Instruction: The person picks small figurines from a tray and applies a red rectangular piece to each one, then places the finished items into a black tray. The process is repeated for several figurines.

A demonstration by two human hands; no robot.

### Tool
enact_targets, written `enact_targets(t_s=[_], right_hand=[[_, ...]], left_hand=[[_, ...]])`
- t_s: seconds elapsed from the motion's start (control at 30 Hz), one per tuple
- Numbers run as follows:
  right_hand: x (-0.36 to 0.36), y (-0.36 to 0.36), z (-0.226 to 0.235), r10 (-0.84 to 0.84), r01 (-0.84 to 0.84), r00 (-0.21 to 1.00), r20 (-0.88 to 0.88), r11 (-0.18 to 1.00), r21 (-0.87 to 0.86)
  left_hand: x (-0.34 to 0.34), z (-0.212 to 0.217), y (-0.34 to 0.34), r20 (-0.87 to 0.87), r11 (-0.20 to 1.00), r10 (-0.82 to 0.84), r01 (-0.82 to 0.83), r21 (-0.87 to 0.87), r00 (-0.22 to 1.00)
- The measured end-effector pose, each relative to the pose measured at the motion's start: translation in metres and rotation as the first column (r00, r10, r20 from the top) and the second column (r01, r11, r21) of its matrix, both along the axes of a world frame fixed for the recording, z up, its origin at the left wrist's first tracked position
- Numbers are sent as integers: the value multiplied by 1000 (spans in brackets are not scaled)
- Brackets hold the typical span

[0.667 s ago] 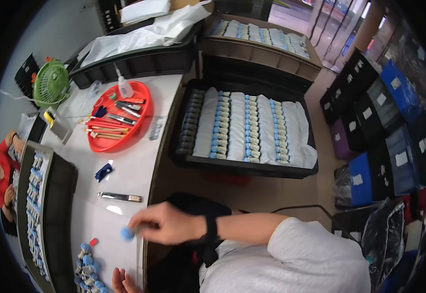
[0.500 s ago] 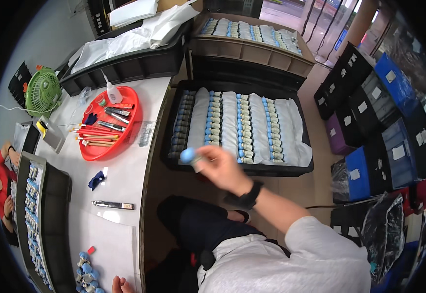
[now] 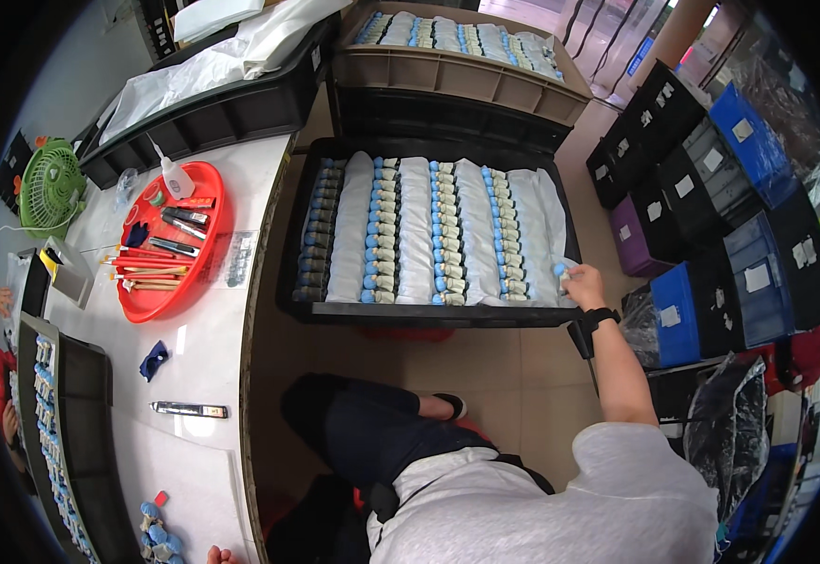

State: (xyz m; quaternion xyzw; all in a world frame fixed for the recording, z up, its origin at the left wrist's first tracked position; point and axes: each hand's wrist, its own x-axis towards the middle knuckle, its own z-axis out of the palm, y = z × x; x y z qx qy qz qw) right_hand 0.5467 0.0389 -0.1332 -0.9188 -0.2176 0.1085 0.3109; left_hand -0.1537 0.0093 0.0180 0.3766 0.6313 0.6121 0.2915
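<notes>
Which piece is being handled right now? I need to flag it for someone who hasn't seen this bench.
Find the wide black tray on the floor, lined with white sheets and rows of blue-capped pieces. Go to its near right corner, where the right hand reaches. The blue-capped piece pinched there is in the fingers, not lying in a row.

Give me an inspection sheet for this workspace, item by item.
Surface: white table, mostly bare at its middle.
Job's things: small blue-capped piece at the right end of the black tray of blue-capped rows on white padding.
Clutter: red round tray of tools, glue bottle, pen-like tool, green fan.
Grips: right hand holds the piece; left hand barely visible.
Cables: fan cord, faint.
Surroundings: stacked blue and black bins.
</notes>
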Motion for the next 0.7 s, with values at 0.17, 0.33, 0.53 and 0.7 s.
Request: enact_targets(t_s=[0.17,0.33,0.53,0.7], right_hand=[[-28,4,8,96,26,936,340,941,-337],[-36,13,12,143,32,960,240,798,-602],[-37,20,28,174,-12,967,187,761,-649],[-4,17,12,383,-187,913,144,703,-686]], left_hand=[[3,4,-2,-38,1000,25,-26,-19,999],[2,2,-2,-1,999,33,-33,-19,999],[0,-2,-4,42,1000,21,-21,9,999],[-9,-18,-6,69,998,54,-55,19,996]])
